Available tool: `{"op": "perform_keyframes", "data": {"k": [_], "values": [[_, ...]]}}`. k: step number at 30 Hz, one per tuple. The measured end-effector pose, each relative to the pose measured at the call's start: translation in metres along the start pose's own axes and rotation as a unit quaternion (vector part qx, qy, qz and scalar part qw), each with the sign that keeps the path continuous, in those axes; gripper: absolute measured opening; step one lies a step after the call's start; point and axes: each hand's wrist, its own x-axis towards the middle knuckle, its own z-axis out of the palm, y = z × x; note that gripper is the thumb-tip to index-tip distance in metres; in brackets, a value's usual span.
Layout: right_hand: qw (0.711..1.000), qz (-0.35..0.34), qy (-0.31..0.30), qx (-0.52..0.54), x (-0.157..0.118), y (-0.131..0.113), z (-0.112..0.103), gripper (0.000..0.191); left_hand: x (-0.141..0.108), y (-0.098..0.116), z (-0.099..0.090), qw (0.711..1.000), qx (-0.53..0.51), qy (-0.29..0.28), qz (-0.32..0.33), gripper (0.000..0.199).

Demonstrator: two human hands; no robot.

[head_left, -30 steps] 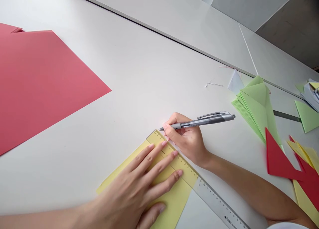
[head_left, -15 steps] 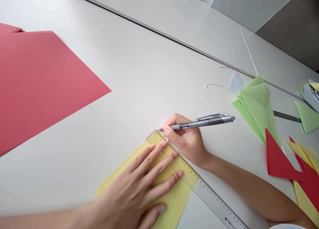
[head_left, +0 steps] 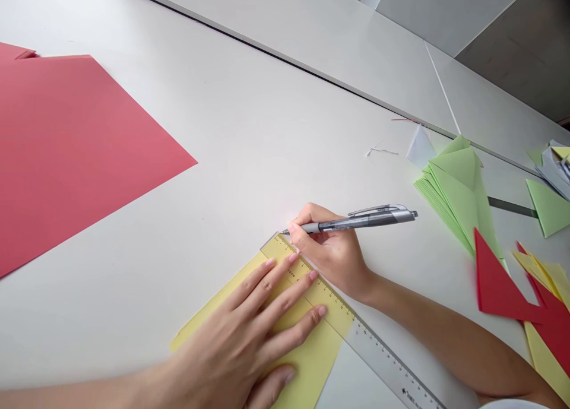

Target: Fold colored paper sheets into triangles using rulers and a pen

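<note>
My left hand (head_left: 253,326) lies flat with its fingers spread, pressing a clear ruler (head_left: 378,349) onto a sheet of yellow paper (head_left: 307,367). The ruler runs along the paper's upper right edge and sticks out past it at the lower right. In my right hand (head_left: 336,251) is a grey ballpoint pen (head_left: 369,220), pinched near its tip. The pen leans far over, and its tip sits by the zero end of the ruler, close to the paper's top corner. Any mark under the tip is too small to make out.
Large red paper sheets (head_left: 84,154) lie at the left. To the right are a fanned stack of folded green paper (head_left: 463,183), a small white paper triangle (head_left: 421,148), red paper pieces (head_left: 499,290) and yellow paper pieces (head_left: 547,355). Thread scraps (head_left: 380,152) lie near the table's seam.
The pen has tilted very slightly, its back end a little lower and further left. Both hands, the ruler and the yellow paper stay nearly in place.
</note>
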Motion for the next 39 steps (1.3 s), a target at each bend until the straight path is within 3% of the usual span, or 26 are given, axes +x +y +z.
{"op": "perform_keyframes", "data": {"k": [39], "values": [[1.000,0.015,0.011,0.017,-0.0009,-0.0009,-0.0017,0.023,-0.0012,-0.0004,0.0009,1.000,-0.027,-0.004,-0.002,0.061]]}}
